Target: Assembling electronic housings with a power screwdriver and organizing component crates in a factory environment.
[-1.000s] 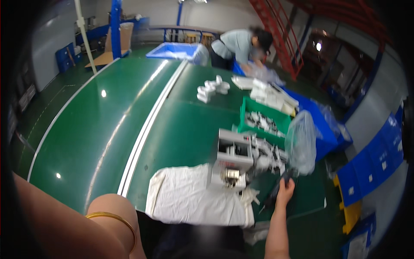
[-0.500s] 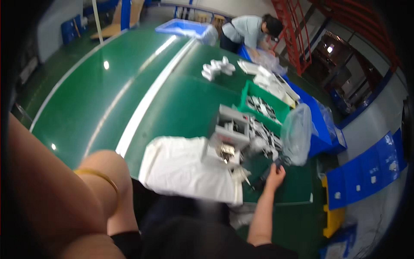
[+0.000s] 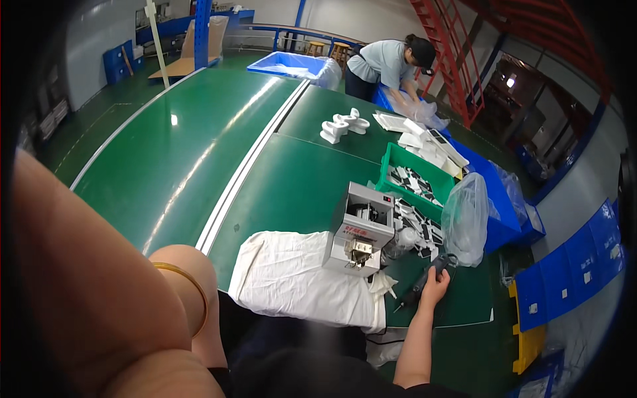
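Head view: my right hand (image 3: 434, 286) rests on the green tabletop (image 3: 292, 192), its fingers curled around the grip of a dark electric screwdriver (image 3: 422, 282). The tool lies low over the surface, its long axis running from the upper right, where the butt sits near a clear plastic bag (image 3: 466, 217), down to the lower left, where the slim bit end points toward the corner of a white cloth (image 3: 292, 285). The small grey machine (image 3: 359, 229) stands on that cloth just left of my fingers and slightly farther from me, its open metal front facing me; the screwdriver's tip is near its right lower corner but apart from it.

My right hand is plainly the nearer one to both tool and machine. My left arm (image 3: 99, 292) fills the lower left of the frame, bent and raised close to the camera, a thin gold bangle (image 3: 189, 292) at the wrist; the left hand itself is out of sight, so I cannot tell how its fingers are set.

Behind the machine, a green bin (image 3: 390, 167) holds small dark-and-white parts, with more of them loose between the bin and the machine. At the far end of the tabletop a co-worker (image 3: 388, 66) bends over a blue crate (image 3: 494, 192) and white moulded pieces (image 3: 345, 125).
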